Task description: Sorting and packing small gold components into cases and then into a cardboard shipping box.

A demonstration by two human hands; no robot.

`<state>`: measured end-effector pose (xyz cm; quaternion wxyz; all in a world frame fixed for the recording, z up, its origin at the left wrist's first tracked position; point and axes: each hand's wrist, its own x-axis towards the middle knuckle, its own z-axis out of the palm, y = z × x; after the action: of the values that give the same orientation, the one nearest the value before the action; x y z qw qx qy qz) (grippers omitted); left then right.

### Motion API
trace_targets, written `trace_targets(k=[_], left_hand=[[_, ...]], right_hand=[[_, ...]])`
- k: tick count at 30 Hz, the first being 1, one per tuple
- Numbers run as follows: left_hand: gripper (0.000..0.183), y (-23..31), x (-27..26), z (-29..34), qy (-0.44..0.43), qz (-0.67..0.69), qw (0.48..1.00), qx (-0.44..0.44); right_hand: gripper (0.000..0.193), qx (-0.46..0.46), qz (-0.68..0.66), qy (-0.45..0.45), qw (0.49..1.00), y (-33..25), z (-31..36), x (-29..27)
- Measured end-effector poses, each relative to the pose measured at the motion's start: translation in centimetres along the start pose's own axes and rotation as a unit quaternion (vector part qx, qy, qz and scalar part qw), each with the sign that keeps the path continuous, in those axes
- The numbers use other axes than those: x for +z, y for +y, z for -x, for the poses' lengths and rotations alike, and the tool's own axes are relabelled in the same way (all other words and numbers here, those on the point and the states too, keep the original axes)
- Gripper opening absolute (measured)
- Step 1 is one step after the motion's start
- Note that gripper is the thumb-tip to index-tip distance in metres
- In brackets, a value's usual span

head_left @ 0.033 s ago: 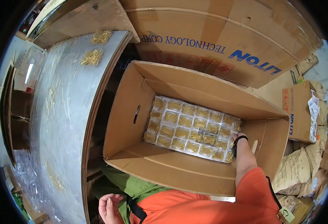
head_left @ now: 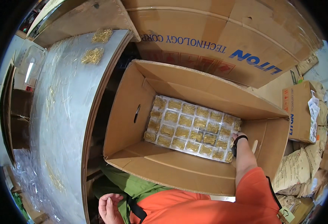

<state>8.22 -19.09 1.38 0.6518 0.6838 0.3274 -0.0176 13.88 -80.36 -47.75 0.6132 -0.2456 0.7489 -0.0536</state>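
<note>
A clear plastic tray (head_left: 199, 148) with many small compartments lies low inside a large open cardboard box (head_left: 171, 164). Bundles of thin gold-coloured metal pins (head_left: 185, 120) fill its compartments. My right hand (head_left: 236, 136) reaches into the box from the near side and is at the tray's right end, a dark band round its wrist. Most of its fingers are hidden, so whether it grips the tray's edge cannot be made out. Outside the box at the lower left, my left hand (head_left: 110, 208) hangs with loosely bent fingers and nothing visible in it.
At the left stands a grey-topped table (head_left: 72, 86) with loose gold pins and two pin piles (head_left: 92, 56) near its far edge. A big carton (head_left: 209, 26) rises behind the box. At the right are a smaller carton (head_left: 300, 112) and paper sacks (head_left: 296, 170).
</note>
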Motion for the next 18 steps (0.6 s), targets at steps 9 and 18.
trace_targets(k=[9,18], left_hand=[[0.022,-0.9,-2.4,-0.4,-0.021,0.025,0.999,-0.023],[0.014,-0.4,-2.2,0.7,-0.110,0.025,0.990,0.086]], right_hand=[[0.019,-0.058,0.049,-0.069,0.995,-1.5,6.5,1.3],[0.010,-0.108,0.212,-0.432,0.870,1.0,36.0,6.1]])
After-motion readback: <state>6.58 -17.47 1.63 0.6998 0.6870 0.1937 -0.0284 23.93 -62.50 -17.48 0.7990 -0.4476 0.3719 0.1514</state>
